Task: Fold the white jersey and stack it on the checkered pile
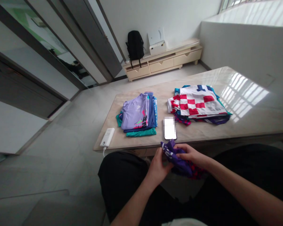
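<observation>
A crumpled purple garment with red and dark patches hangs over my lap, just below the table's front edge. My left hand grips its left side from below. My right hand pinches its top, fingers closed on the cloth. On the marble table lies a folded stack topped by a lilac shirt, and to the right a looser pile topped by a red-and-white checked shirt.
A phone lies near the table's front edge, between the piles. A white power bank with a cable sits at the front left corner. Far back stand a low cream cabinet, a black backpack and a white box.
</observation>
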A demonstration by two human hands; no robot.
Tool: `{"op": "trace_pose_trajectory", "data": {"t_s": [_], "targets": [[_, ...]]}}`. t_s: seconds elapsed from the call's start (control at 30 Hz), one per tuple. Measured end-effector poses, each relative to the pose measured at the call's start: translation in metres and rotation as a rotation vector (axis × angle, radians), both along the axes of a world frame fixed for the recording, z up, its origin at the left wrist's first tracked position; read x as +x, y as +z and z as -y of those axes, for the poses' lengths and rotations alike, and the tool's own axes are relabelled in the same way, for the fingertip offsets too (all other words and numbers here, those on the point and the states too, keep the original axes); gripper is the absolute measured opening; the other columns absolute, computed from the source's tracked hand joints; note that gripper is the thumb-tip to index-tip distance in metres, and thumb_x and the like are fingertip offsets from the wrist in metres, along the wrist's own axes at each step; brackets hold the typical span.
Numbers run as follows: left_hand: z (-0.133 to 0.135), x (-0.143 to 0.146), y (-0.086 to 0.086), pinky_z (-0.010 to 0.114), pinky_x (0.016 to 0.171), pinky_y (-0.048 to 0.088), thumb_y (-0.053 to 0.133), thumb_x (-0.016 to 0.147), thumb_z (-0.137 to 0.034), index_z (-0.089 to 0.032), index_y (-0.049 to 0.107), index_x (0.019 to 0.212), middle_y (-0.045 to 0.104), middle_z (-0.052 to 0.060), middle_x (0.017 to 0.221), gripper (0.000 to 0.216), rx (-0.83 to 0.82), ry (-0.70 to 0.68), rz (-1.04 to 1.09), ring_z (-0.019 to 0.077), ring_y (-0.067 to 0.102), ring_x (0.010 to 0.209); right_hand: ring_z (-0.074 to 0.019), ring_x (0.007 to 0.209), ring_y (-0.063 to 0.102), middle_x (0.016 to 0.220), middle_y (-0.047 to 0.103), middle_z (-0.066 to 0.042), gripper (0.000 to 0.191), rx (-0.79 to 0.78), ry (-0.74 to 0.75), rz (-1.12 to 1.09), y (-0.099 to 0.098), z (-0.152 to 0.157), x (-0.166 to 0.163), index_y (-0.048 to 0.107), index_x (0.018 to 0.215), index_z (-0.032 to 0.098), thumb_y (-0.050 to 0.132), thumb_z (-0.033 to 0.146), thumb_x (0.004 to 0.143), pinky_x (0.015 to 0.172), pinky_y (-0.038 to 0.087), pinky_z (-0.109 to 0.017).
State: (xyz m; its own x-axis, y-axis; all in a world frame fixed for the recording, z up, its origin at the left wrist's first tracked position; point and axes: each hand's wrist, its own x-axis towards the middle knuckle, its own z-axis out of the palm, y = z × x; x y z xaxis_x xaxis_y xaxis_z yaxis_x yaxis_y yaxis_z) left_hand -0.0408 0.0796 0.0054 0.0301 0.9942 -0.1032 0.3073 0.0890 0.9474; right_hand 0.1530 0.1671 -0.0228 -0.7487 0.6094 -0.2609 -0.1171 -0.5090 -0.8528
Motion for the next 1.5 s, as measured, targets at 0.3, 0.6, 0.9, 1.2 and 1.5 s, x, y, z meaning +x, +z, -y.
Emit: {"op": "trace_pose_trajectory", "data": {"t_s": [0.3,0.6,0.9,1.2,1.5], "targets": [[0.001,0.005,0.004,0.041,0.101,0.053,0.094,0.065,-0.024,-0.013,0.069,0.12,0.075,0.012,0.116,0.062,-0.225,0.008,0.442,0.0325,0.07,0.11,-0.0112,0.068,0.062,0.081,0.073,-0.003,0.036,0.025,0.128,-0.002,0.004,0.004,-0.002,0.078,0.091,0.012,0.082,0.046,0.079,0.068,0.048,-0.022],[-0.008,-0.003,0.019,0.031,0.096,0.048,0.076,0.082,-0.018,-0.017,0.068,0.118,0.072,0.005,0.111,0.037,-0.043,0.143,0.137,0.0231,0.065,0.105,-0.0123,0.063,0.052,0.073,0.066,-0.003,0.052,0.165,0.016,0.136,-0.007,-0.002,-0.01,0.074,0.089,0.011,0.065,0.062,0.09,0.061,0.042,-0.024],[0.001,-0.006,0.031,0.022,0.073,0.042,0.076,0.086,-0.03,-0.016,0.059,0.087,0.06,0.005,0.105,0.022,0.002,-0.136,0.349,0.013,0.053,0.083,-0.0086,0.057,0.033,0.058,0.041,0.003,0.054,0.402,0.066,0.16,0.013,-0.029,0.024,0.058,0.062,0.014,0.064,0.06,0.091,0.052,0.026,-0.023],[-0.005,-0.005,0.025,0.029,0.095,0.046,0.072,0.091,-0.032,-0.018,0.068,0.094,0.065,0.009,0.119,0.015,0.138,0.154,0.128,0.0235,0.061,0.113,-0.0114,0.06,0.058,0.072,0.069,-0.003,0.033,0.028,0.143,0.01,0.015,-0.022,0.028,0.075,0.08,0.013,0.083,0.044,0.078,0.059,0.045,-0.022],[0.002,-0.007,0.014,0.026,0.074,0.053,0.085,0.072,-0.059,-0.017,0.069,0.098,0.073,0.003,0.088,0.052,-0.102,0.471,0.707,0.0161,0.067,0.075,-0.0186,0.067,0.064,0.076,0.072,-0.006,0.051,-0.045,-0.015,-0.095,0.012,-0.033,0.049,0.074,0.076,0.018,0.092,0.061,0.055,0.065,0.05,-0.03]]}}
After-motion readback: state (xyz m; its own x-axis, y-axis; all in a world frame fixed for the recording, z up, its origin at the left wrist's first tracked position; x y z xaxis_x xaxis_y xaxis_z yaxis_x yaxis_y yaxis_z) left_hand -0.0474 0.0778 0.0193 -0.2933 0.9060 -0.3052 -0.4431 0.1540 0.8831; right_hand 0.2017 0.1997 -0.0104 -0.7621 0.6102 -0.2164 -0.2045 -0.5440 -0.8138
